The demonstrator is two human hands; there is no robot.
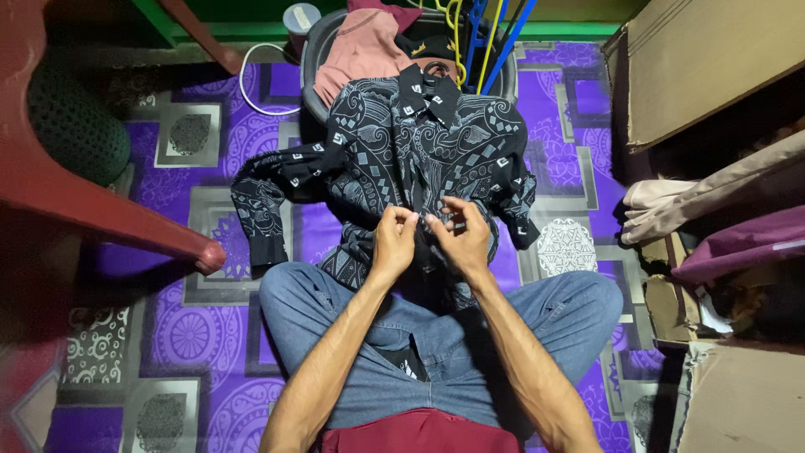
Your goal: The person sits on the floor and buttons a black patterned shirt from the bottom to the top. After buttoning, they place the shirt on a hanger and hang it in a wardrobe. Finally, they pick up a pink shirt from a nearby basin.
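Two hands at the shirt's front

Both of our hands met at the middle of the dark patterned shirt [419, 159], which lay spread on the purple patterned mat [210, 335] just beyond our crossed legs in blue jeans [470, 335]. Its long axis ran straight away from us, collar at the far end touching the grey basket [312, 67], hem toward our knees. Our left hand [394, 239] had its fingers drawn together, pinching the cloth along the front opening; our right hand [461, 235] pinched the facing edge just beside it, fingertips curled in. Neither hand was clearly nearer; both sat on the centre line, low on the shirt. One sleeve stretched out to the left, the other folded at the right. A red plastic chair [101, 201] stood near on the left, cardboard boxes [713, 67] and folded cloth on the right, and coloured hangers [482, 42] leaned in the basket. Nothing lay between our hands and the shirt.
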